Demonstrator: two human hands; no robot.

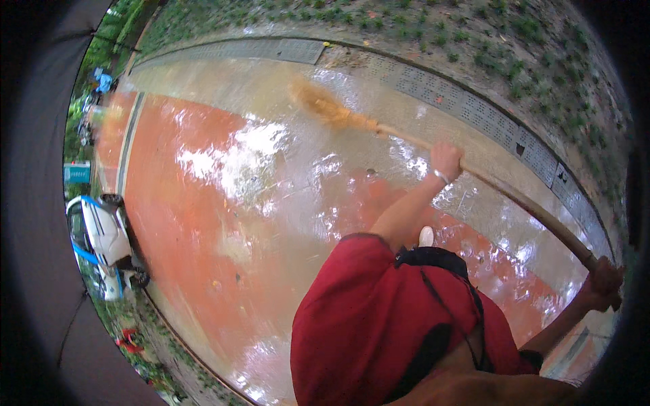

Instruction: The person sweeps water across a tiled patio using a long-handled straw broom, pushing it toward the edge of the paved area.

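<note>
My left hand [447, 160], with a pale bracelet at its wrist, is closed around the middle of a long wooden broom handle [528, 203]. Near the right rim, my right hand [604, 284] grips the upper end of the same handle. The handle slants up and left to a yellowish-brown bristle head [325, 106], blurred, over wet pavement at the upper middle. Whether the bristles touch the ground cannot be told. The tip of a white shoe [426, 236] shows beyond my red clothing.
Shiny wet red and tan paving [172, 213] spreads ahead. A perforated grey drain cover strip [457, 104] curves beside a planted bed [528, 66]. At the left are a white and blue car [106, 228], a teal box [77, 172] and a dark umbrella-like canopy [35, 203].
</note>
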